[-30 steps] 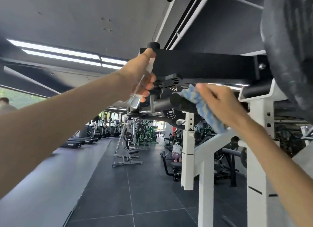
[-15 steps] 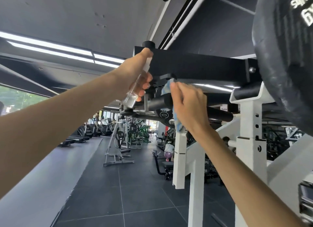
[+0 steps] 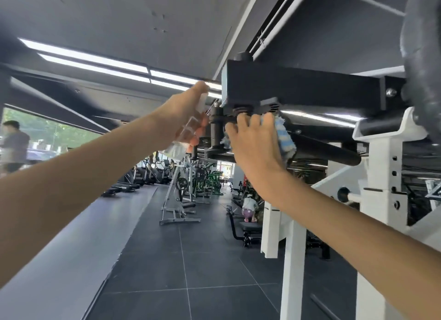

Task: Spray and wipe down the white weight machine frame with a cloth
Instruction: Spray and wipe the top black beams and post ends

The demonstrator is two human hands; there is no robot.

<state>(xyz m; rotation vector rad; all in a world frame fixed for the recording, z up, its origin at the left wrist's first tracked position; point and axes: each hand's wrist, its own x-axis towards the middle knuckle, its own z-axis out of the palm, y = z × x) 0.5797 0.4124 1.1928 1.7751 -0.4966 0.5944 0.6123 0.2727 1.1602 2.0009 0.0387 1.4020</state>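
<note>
Gym floor (image 3: 167, 260), left hand (image 3: 180, 115) grips spray bottle (image 3: 182, 140) — right hand (image 3: 253, 143) clasps cloth (image 3: 285, 140) on bar (image 3: 324, 149)

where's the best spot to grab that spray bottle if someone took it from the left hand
Grip the bottle by its clear lower end, coming from below. It is a slim tilted cylinder, and the left hand wraps its upper part, so only the base end is free.

Left hand (image 3: 181, 112) with spray bottle (image 3: 181, 142) just left of the crossbeam (image 3: 298, 88) end, right hand (image 3: 253, 143) holds cloth (image 3: 285, 140) against the bar (image 3: 322, 149) under that beam, frame upright (image 3: 381, 171) right of both hands, weight plate (image 3: 424, 57) above it, treadmills (image 3: 124, 187) and a person (image 3: 14, 143) behind at left.
</note>
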